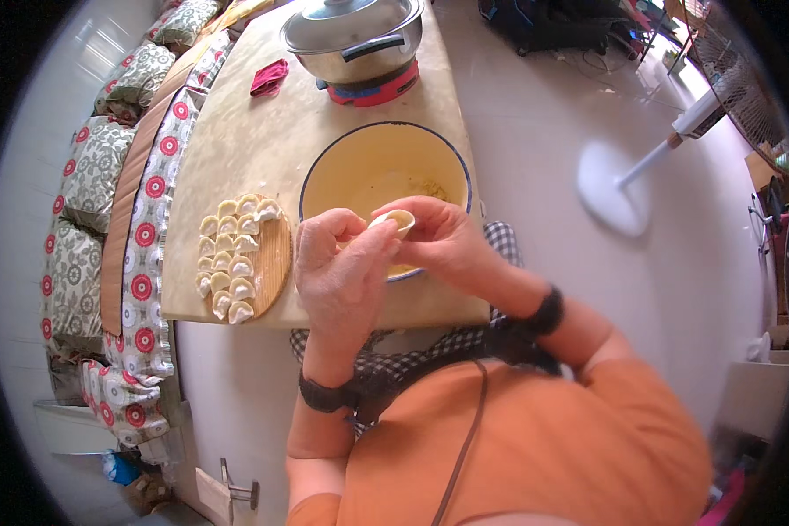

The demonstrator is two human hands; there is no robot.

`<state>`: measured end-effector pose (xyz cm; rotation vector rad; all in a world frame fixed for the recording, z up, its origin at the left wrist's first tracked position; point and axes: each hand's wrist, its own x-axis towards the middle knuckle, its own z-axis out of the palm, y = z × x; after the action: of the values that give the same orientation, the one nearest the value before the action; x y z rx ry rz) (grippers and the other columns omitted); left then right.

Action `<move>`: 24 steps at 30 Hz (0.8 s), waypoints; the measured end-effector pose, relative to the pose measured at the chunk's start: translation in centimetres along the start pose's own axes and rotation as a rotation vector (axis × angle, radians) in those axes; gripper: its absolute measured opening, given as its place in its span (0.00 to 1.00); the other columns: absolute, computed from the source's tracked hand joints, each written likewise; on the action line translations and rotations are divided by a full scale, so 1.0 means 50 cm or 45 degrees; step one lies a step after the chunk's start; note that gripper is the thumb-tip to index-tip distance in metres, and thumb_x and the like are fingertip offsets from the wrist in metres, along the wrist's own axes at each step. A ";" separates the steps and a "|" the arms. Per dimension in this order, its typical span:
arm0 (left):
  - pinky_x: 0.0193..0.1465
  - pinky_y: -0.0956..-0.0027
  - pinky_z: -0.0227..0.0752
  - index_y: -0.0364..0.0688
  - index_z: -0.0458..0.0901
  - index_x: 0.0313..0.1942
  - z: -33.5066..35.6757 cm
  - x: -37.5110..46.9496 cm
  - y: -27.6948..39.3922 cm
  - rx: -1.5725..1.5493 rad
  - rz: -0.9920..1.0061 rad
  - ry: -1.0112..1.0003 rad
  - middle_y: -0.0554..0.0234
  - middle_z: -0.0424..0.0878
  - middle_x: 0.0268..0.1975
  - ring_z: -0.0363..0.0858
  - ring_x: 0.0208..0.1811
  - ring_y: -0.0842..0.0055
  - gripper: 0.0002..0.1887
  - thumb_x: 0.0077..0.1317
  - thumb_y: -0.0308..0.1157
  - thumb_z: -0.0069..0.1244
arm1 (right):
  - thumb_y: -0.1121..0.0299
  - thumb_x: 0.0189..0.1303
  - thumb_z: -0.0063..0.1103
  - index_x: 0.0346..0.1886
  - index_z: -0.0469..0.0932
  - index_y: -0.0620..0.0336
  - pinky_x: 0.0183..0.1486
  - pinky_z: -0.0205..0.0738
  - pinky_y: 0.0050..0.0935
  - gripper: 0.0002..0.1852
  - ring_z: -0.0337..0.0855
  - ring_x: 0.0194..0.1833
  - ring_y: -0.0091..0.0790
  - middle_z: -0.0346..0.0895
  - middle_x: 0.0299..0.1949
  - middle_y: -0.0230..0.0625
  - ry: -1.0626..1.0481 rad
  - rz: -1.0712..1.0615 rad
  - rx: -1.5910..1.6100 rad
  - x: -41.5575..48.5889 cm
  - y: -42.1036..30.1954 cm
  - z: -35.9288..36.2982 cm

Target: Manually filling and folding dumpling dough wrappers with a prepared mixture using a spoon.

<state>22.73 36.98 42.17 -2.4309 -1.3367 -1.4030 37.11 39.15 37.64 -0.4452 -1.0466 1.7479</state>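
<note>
A partly folded dumpling wrapper (402, 222) is held up in front of me, its rounded upper edge still gaping. My left hand (345, 263) grips its left side, with the fingers hiding much of it. On the other side, my right hand (444, 240) pinches the edge between thumb and forefinger. Both hands hover over the near rim of a wide cream enamel basin (361, 161) with a blue rim. A patch of yellowish filling (432, 189) clings inside the basin. Left of it, a round wooden board (273, 263) carries rows of folded, floured dumplings (223, 243).
A lidded steel pot (368, 39) stands on a red stove (384, 89) at the table's far end, near a folded dark red cloth (269, 77). A cushioned bench (148, 210) runs along the left. On the right floor stands a white pedestal fan (611, 187).
</note>
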 end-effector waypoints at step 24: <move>0.32 0.69 0.68 0.42 0.81 0.31 -0.006 -0.003 -0.003 0.095 0.159 -0.008 0.64 0.75 0.29 0.73 0.30 0.70 0.08 0.49 0.25 0.59 | 0.78 0.56 0.59 0.47 0.73 0.65 0.44 0.75 0.19 0.14 0.77 0.41 0.19 0.77 0.40 0.30 -0.044 0.066 -0.032 -0.012 -0.012 0.012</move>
<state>22.38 36.86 42.19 -2.4255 -1.1929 -1.2937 37.29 38.40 38.39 -0.4629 -1.0916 1.7952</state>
